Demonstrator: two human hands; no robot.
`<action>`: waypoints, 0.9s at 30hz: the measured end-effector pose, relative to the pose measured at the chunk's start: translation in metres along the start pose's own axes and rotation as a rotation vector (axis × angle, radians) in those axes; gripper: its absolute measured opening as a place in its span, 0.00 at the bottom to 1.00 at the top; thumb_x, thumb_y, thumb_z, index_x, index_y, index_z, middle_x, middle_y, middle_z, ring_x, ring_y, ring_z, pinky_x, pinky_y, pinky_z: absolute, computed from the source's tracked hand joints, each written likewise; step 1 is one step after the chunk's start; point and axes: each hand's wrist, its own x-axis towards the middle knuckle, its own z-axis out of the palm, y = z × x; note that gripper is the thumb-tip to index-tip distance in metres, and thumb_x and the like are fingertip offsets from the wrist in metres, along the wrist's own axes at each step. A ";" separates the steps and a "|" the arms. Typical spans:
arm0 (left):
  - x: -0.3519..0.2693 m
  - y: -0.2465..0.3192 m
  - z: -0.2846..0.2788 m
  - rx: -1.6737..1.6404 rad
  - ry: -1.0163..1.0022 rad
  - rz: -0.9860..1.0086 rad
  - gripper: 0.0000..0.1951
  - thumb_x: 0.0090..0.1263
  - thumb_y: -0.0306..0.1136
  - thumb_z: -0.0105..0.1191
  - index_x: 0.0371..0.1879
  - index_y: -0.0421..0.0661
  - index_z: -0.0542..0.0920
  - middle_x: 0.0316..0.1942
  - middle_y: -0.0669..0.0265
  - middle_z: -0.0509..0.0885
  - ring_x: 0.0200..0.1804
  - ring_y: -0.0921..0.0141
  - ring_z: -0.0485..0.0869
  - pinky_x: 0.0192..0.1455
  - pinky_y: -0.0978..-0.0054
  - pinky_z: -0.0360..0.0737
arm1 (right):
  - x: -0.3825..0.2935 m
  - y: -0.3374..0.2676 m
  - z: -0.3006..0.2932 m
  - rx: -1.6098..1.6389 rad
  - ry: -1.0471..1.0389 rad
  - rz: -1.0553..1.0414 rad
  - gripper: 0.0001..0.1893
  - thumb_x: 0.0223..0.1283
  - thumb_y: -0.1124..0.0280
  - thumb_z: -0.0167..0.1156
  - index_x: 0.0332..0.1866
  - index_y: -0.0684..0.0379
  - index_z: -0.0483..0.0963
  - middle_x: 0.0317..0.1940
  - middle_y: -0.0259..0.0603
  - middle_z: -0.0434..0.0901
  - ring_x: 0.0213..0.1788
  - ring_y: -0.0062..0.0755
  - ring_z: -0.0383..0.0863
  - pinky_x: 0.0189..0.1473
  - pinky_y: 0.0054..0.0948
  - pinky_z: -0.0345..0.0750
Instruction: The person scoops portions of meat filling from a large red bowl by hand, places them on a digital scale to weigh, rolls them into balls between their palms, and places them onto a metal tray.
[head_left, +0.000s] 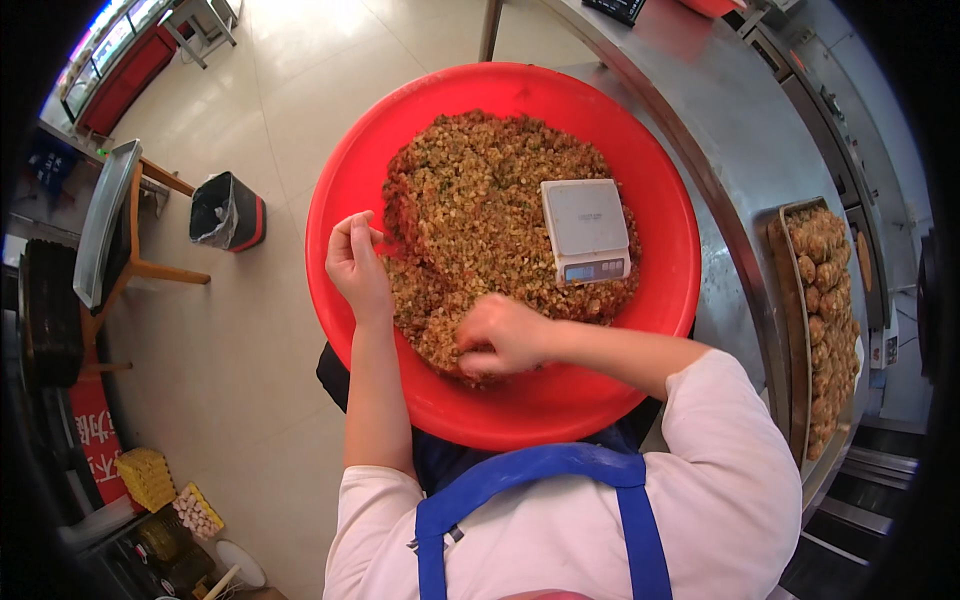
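Note:
A wide red plastic basin (352, 165) holds a large mass of crumbly brown filling (480, 202) with green flecks. On the filling's right side rests a white digital kitchen scale (586, 229), its plate bare and its display towards me. My right hand (504, 337) is curled at the filling's near edge, slightly blurred; whether filling lies in its fingers cannot be told. My left hand (358, 262) is raised over the basin's left rim with its fingers bent and the thumb up; the inside of that hand is partly hidden.
Right of the basin, a metal tray (795, 330) full of filling balls (829, 322) stands on a steel worktable (742, 127). To the left are a lined waste bin (228, 212), a wooden chair (135, 247) bearing a metal tray (109, 225), and stacked yellow egg trays (144, 478).

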 end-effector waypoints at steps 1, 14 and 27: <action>0.000 0.001 0.001 -0.007 -0.003 0.001 0.10 0.79 0.33 0.51 0.40 0.40 0.84 0.28 0.74 0.78 0.33 0.82 0.74 0.40 0.82 0.73 | 0.022 0.004 -0.007 0.011 0.042 0.075 0.13 0.54 0.61 0.67 0.35 0.61 0.82 0.36 0.48 0.83 0.46 0.51 0.82 0.50 0.46 0.77; -0.004 -0.009 0.008 0.026 -0.051 0.032 0.09 0.78 0.31 0.51 0.41 0.39 0.83 0.28 0.73 0.79 0.33 0.82 0.75 0.39 0.83 0.72 | 0.203 0.160 0.096 -0.320 -0.292 0.553 0.25 0.67 0.48 0.46 0.48 0.53 0.86 0.51 0.43 0.86 0.55 0.37 0.86 0.57 0.40 0.79; 0.000 -0.009 0.000 0.008 -0.045 -0.018 0.09 0.78 0.31 0.52 0.42 0.39 0.84 0.32 0.73 0.82 0.33 0.81 0.76 0.39 0.82 0.74 | 0.165 0.072 0.074 0.037 -0.653 0.552 0.36 0.66 0.37 0.48 0.52 0.63 0.82 0.55 0.54 0.83 0.60 0.48 0.80 0.63 0.40 0.74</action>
